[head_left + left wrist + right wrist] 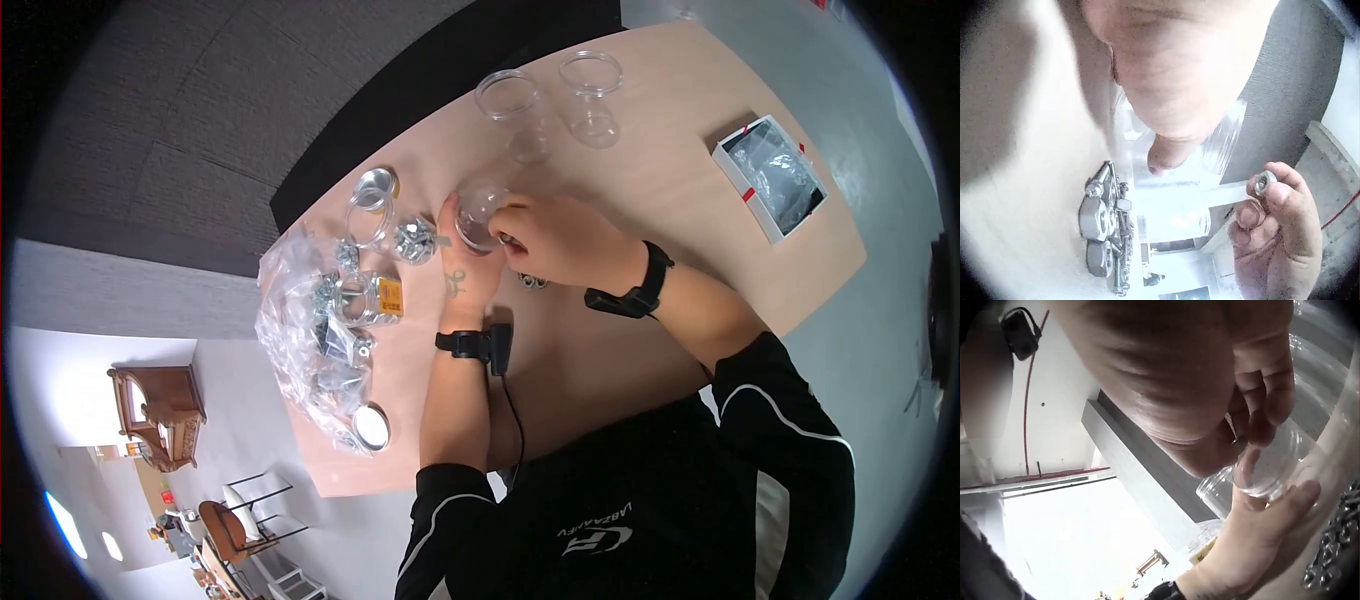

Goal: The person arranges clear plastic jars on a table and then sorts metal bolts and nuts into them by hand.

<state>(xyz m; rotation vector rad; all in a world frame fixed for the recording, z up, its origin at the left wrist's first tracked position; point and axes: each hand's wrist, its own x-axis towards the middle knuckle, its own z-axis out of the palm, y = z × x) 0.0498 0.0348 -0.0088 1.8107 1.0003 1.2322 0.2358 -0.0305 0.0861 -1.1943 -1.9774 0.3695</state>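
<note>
My left hand [472,268] grips a clear plastic jar [478,212] near the middle of the table, its fingers wrapped round the wall. In the left wrist view, my right hand [1288,234] pinches a small metal nut [1264,182] between thumb and index finger, its other fingers curled. The right wrist view has this hand close by the mouth of the jar [1275,472], with the nut mostly hidden by the fingers. Beside the hands lies a heap of nuts and bolts [1100,228] on the table, mostly covered by the right hand in the head view.
To the left stand a jar of metal hardware [413,242], a jar with a yellow label [388,297] and a crumpled plastic bag [285,325]. A round lid [371,427] lies nearer me. More clear jars [596,125] stand at the far edge; a white box [752,205] is at right.
</note>
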